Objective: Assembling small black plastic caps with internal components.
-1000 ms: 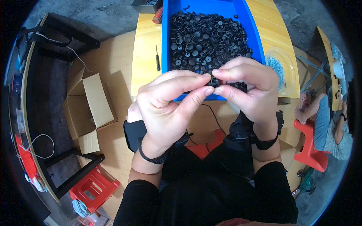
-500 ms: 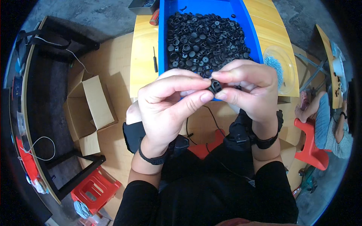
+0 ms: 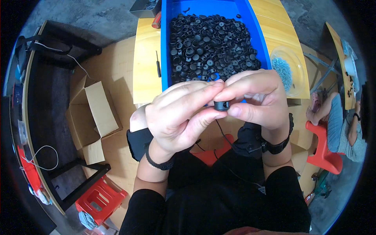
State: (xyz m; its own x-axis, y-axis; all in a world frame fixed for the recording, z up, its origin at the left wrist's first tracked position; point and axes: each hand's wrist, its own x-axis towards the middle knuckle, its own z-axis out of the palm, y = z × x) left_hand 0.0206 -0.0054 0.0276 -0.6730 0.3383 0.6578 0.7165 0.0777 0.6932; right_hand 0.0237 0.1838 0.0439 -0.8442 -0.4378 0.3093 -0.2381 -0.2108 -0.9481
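Note:
A small round black plastic part [image 3: 221,105] with a hole in its side, like a cord lock, sits between my two hands. My left hand [image 3: 174,107] pinches it from the left, thumb below and fingers stretched over the top. From the other side my right hand [image 3: 260,96] grips it between thumb and curled forefinger. Both hands are just in front of the near edge of a blue bin [image 3: 165,51]. Inside that bin lies a heap of similar black plastic pieces [image 3: 211,45], caps and rings among them. My fingers cover part of the held piece.
The bin stands on a yellow wooden table [image 3: 145,80]. Left of it lie a thin screwdriver [image 3: 158,66] and a red-handled tool [image 3: 156,20]. A clear round dish [image 3: 299,78] holds small bluish pieces. An open cardboard box [image 3: 103,107] stands left; a person [image 3: 337,129] sits right.
Both hands have come slightly nearer to me with the black part. It has been turned, its side hole now facing differently, and my left fingers have stretched further over its top.

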